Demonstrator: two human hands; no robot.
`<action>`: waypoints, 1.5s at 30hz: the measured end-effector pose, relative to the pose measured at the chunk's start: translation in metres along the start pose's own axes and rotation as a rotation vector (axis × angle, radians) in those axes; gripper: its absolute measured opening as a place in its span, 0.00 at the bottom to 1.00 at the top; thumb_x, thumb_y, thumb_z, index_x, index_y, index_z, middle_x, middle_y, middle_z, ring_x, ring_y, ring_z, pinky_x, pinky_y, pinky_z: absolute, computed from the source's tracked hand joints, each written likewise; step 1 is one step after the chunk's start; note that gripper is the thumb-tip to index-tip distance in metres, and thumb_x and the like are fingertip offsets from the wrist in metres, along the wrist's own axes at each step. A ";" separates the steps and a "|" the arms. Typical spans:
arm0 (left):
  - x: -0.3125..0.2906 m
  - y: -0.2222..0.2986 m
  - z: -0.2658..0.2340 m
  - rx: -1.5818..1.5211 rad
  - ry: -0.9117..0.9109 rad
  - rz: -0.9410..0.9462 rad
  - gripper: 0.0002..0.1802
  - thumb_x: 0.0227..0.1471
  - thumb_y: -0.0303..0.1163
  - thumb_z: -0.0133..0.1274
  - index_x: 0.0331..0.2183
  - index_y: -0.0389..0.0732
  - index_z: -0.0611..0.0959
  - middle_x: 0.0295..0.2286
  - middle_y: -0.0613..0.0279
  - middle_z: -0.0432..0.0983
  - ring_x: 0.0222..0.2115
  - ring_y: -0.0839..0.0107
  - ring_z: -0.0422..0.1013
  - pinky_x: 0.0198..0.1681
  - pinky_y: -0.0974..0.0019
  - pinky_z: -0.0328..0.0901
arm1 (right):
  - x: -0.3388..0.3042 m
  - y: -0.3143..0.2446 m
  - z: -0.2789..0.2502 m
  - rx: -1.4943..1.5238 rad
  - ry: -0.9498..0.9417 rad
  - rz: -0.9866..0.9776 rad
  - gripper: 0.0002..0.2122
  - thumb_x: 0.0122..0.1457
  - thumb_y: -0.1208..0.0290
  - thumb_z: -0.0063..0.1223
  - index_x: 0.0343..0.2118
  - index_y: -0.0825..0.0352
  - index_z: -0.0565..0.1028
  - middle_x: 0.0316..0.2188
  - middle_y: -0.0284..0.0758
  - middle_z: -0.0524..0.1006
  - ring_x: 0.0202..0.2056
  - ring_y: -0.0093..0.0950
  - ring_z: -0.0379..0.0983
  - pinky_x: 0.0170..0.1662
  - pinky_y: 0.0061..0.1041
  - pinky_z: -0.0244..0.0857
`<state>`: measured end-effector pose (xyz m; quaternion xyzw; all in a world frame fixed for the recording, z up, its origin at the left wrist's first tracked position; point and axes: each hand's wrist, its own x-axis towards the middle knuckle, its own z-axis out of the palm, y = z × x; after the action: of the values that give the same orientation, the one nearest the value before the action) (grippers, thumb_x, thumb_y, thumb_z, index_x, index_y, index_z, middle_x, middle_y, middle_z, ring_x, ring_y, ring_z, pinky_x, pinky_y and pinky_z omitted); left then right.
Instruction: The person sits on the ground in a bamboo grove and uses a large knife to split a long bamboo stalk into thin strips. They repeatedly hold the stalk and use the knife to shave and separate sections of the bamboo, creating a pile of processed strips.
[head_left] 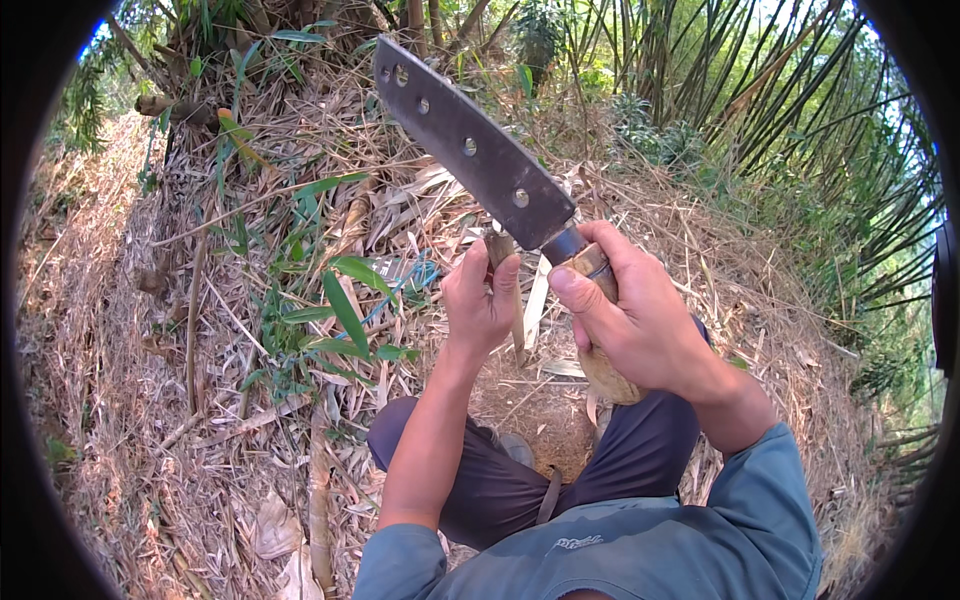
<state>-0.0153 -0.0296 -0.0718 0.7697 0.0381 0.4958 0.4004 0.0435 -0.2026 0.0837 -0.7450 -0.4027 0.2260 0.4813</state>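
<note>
Two grips [635, 320] [475, 310], one machete [488, 167], perhaps one stick [518, 325]

The left hand [480, 305] and the right hand [645, 320] are raised close together before the body.
The left forearm [430, 430] is stretched upward, and its hand is curled, with the left thumb [507, 278] pointed up. The right hand is wrapped in a full grip, the right thumb [584, 289] being laid toward the upper left; the right forearm [738, 400] is angled inward.

Gripping perforated machete [490, 170], angled up-left, by wooden handle [610, 375] in right hand [640, 320] | pinching brown stick [517, 322] in left hand [476, 305] | surrounded by dry leaf litter [150, 450]
</note>
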 end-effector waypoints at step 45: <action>0.265 0.098 0.019 0.559 -0.181 0.629 0.48 0.59 0.69 0.33 0.66 0.42 0.54 0.66 0.46 0.40 0.68 0.51 0.35 0.69 0.42 0.37 | -0.002 0.015 -0.059 -0.352 0.038 0.099 0.17 0.60 0.66 0.55 0.46 0.74 0.69 0.20 0.49 0.76 0.25 0.48 0.77 0.31 0.42 0.69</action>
<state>0.1002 0.0140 0.1828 0.8631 -0.1008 0.4948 0.0075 0.0911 -0.2396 0.0958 -0.8409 -0.3896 0.1615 0.3392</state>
